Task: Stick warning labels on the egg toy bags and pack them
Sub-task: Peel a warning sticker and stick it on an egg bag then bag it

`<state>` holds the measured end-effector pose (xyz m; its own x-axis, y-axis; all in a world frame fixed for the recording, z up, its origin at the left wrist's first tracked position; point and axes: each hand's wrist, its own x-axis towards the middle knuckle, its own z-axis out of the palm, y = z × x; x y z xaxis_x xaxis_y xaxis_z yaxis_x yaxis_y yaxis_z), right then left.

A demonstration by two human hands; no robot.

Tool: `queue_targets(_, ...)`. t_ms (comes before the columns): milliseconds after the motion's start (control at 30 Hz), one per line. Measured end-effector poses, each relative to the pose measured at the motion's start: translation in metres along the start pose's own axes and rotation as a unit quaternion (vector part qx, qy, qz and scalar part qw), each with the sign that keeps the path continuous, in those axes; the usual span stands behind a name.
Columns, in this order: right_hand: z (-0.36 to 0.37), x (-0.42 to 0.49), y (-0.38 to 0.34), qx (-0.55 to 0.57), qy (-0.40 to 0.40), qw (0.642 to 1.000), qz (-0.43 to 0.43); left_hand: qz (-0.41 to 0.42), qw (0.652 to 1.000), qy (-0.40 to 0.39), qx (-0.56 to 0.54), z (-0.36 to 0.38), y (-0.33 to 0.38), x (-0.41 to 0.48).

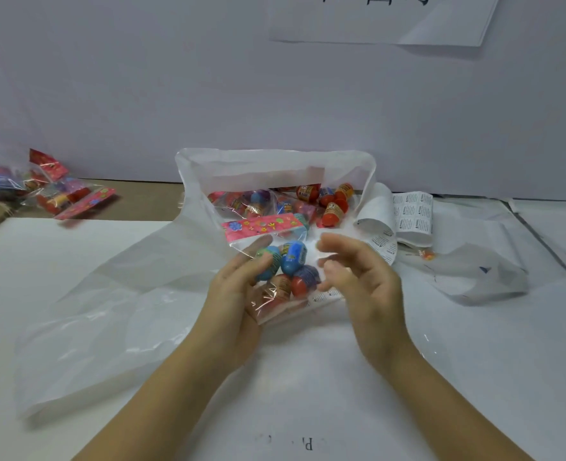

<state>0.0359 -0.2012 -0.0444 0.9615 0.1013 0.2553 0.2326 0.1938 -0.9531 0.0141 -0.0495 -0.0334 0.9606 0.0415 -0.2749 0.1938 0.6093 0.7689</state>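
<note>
The left hand is gripping the egg toy bag from its left side, thumb lying over the clear front film and fingers curling round behind, so the bag is being held up just above the table, right in front of the open mouth of the big white plastic bag. The right hand is hovering just beside the bag's right edge, its fingers loosely curled and spread apart from the thumb, holding nothing that is showing through the blur. Judging from this, the step in hand is readying the bag for its warning label, or checking one: a white printed strip is showing at the bag's lower right, though whether it is stuck on or lying beneath is not clear. To do it well, the left hand should be pulling the film flat and taut over a patch free of eggs, so that the label is going on smooth and unwrinkled, pressed from one edge across. The label sheets are lying curled to the right, within easy reach. The bag's long axis is running away from the person, its pink header card pointing toward the big bag and the wall, its sealed bottom toward the wrists, with the front face turning up to the camera
</note>
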Motion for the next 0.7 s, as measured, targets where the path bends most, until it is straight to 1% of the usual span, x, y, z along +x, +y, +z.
queue_targets(67,-0.0053,0.0058,-0.0004,-0.003,0.09,0.995,0.036,-0.029,0.999,-0.013,-0.028,-0.0014,-0.0002,0.0009)
queue_targets(100,-0.0079,0.0086,-0.0016,-0.021,0.101,0.992,0.076,-0.038,0.998,-0.025,-0.031,-0.0025,0.0,0.0008)
queue_targets(133,-0.0097,0.0108,-0.0024,-0.03,0.078,0.989,0.126,-0.042,0.998,-0.04,-0.03,-0.0038,-0.0001,0.0012)
queue_targets(167,-0.0095,0.0119,-0.0042,-0.017,0.037,0.983,0.177,-0.045,0.997,-0.052,-0.023,-0.0036,0.0009,0.0)
queue_targets(233,-0.0071,0.0117,-0.0059,0.027,-0.042,0.971,0.235,-0.048,0.997,-0.066,0.007,-0.0029,0.0023,-0.0015)
queue_targets(300,-0.0036,0.01,-0.0058,0.032,-0.064,0.972,0.225,-0.039,0.996,-0.054,0.053,-0.002,0.0016,-0.0025)
queue_targets(367,-0.0029,0.0093,-0.0047,0.032,-0.052,0.975,0.214,-0.022,0.995,-0.047,0.08,-0.0011,-0.001,-0.0028)
queue_targets(500,-0.0052,0.0109,-0.0014,0.045,-0.032,0.975,0.217,-0.029,0.995,-0.043,0.09,0.0006,-0.0056,-0.004)
queue_targets(700,-0.0026,0.0115,0.0028,0.076,-0.025,0.976,0.204,-0.045,0.995,-0.03,0.087,-0.0008,-0.0075,-0.0013)
